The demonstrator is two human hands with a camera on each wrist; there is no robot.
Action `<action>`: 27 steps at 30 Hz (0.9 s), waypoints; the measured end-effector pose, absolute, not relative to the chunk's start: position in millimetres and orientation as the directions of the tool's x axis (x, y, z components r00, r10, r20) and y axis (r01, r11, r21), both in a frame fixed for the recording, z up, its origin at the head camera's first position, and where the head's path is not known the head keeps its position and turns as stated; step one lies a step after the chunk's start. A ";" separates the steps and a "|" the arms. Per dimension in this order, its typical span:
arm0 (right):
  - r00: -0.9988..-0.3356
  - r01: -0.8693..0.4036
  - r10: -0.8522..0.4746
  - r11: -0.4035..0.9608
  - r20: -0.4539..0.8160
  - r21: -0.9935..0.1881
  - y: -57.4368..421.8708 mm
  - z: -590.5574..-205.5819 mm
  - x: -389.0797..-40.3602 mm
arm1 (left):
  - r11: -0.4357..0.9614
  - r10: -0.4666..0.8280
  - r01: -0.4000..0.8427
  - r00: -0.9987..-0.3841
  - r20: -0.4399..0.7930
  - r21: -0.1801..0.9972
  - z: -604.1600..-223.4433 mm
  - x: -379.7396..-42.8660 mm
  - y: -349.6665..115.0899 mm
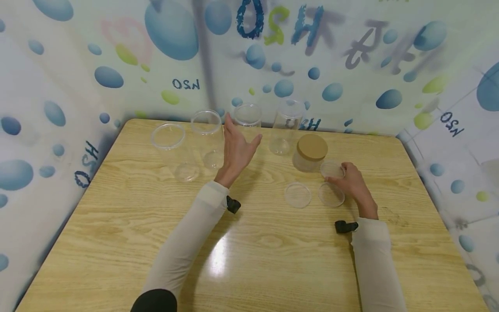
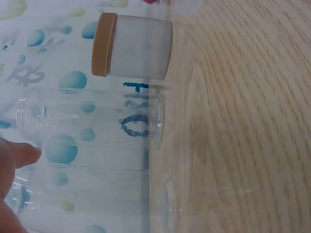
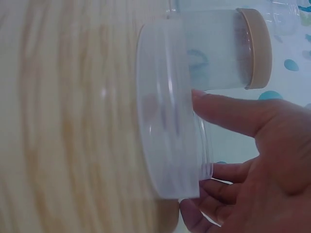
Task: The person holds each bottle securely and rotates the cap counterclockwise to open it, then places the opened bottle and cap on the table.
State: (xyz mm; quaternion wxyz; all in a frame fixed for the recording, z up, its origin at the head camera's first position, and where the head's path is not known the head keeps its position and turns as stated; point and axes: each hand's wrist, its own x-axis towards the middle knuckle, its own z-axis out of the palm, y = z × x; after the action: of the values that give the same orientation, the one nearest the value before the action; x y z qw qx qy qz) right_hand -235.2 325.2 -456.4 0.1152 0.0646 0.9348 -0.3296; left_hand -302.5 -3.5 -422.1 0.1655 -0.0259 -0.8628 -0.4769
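Observation:
Several tall clear jars stand along the table's back edge. Between the second jar point(image 1: 206, 138) and the third jar point(image 1: 248, 113) from the left is my left hand point(image 1: 238, 149), fingers pointing up and thumb spread to the right. It holds nothing that I can see; whether it touches the third jar, I cannot tell. To the right, my right hand point(image 1: 352, 182) grips the far clear lid point(image 1: 332, 168), thumb at its near side and fingers round its right rim. Two more clear lids lie flat: the nearer right lid point(image 1: 331, 195) and the left lid point(image 1: 298, 195).
A short jar with a tan lid point(image 1: 312, 147) stands left of the gripped lid. Behind it is the rightmost tall jar point(image 1: 286, 125). The leftmost jar point(image 1: 168, 136) stands slightly forward of the others. A patterned wall point(image 1: 280, 69) borders the wooden table point(image 1: 265, 260).

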 end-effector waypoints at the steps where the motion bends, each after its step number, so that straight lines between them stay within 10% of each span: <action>1: -0.965 0.198 0.046 0.774 -0.259 -0.601 325.4 -456.7 -235.3 | 0.544 -0.107 0.227 -0.936 0.336 0.808 -421.3 -302.3 -3.2; 12: -0.967 0.205 0.060 0.761 -0.248 -0.616 326.4 -459.6 -236.3 | 0.823 0.152 0.521 -0.584 0.797 0.225 -423.5 -298.3 1.5; 17: -0.969 0.196 0.051 0.761 -0.243 -0.618 327.1 -460.7 -235.5 | 0.754 0.234 0.639 -0.477 0.847 0.151 -415.7 -291.1 10.8; 22: -0.970 0.181 0.035 0.760 -0.239 -0.624 328.1 -460.3 -235.6 | 0.681 0.267 0.699 -0.512 0.816 0.216 -403.7 -281.0 20.3; 27: -0.969 0.187 0.039 0.759 -0.244 -0.623 328.9 -459.5 -236.3 | 0.609 0.275 0.598 -0.775 0.569 0.520 -396.2 -272.5 28.1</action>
State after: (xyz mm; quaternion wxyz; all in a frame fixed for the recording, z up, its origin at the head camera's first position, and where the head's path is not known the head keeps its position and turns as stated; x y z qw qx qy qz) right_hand -236.3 328.9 -459.5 0.1087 0.0607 0.9316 -0.3416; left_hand -272.5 28.1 -396.2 0.2225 -0.2511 -0.8691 -0.3636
